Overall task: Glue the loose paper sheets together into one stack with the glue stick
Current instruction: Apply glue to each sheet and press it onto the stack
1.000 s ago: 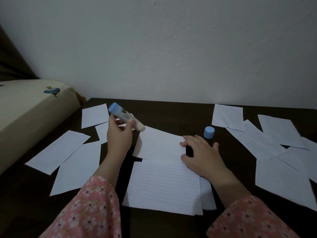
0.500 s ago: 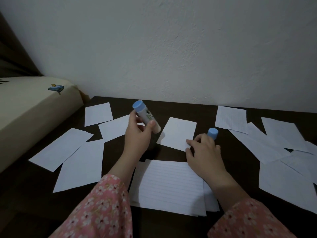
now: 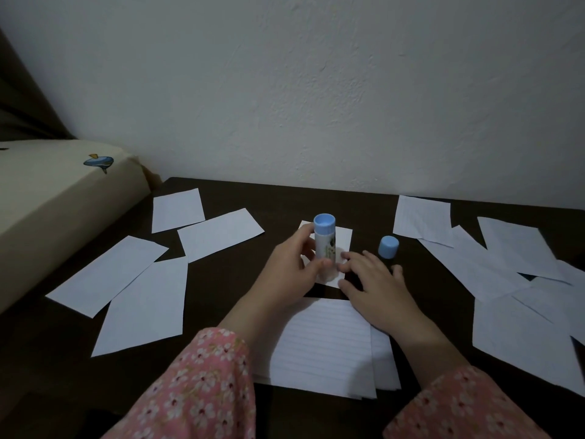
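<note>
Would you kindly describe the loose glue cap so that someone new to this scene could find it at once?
Start at the dark table and find the person's right hand near its middle. Just beyond that hand's fingertips, left of the sheets overlapping on the right, stands the glue cap. It is a small light-blue cylinder on bare wood, touched by nothing, unlike the glue stick held in the left hand.

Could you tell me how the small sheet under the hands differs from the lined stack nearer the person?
The small sheet looks blank, while the lined stack shows ruled lines. The small sheet is single and much smaller; the lined stack holds several larger sheets. The right hand rests on the small sheet with the glue stick over it. Both lie flat on the dark table.
</note>
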